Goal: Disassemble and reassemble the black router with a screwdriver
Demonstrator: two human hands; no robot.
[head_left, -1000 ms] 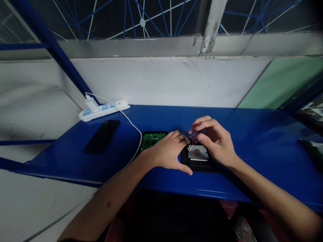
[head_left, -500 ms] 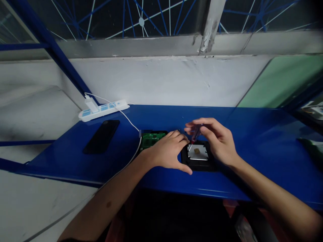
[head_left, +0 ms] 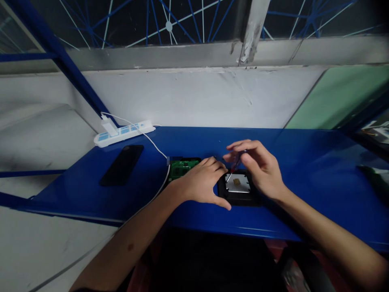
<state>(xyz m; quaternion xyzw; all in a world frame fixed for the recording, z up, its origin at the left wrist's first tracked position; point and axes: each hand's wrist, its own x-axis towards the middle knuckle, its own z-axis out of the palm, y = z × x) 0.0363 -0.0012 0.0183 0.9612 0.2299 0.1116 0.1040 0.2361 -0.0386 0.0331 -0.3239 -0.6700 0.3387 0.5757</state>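
Note:
A screwdriver (head_left: 236, 162) with a clear purplish handle is in my right hand (head_left: 263, 170), pinched between thumb and fingers and tilted. Its tip meets the left edge of a silver plate (head_left: 242, 184) set in a black casing (head_left: 240, 199). A small brown square (head_left: 236, 182) lies on the plate. My left hand (head_left: 206, 182) rests with fingers and thumb spread along the casing's left side. Partly hidden behind that hand is a green circuit board (head_left: 179, 168) in a black frame.
On the blue table (head_left: 194, 140), a white power strip (head_left: 124, 133) with a plugged-in charger stands at the back left. A black phone (head_left: 122, 165) lies in front of it. A white cable (head_left: 154, 144) runs past the circuit board.
The fingers of my right hand have shifted slightly around the screwdriver handle. My left hand has kept its place on the casing.

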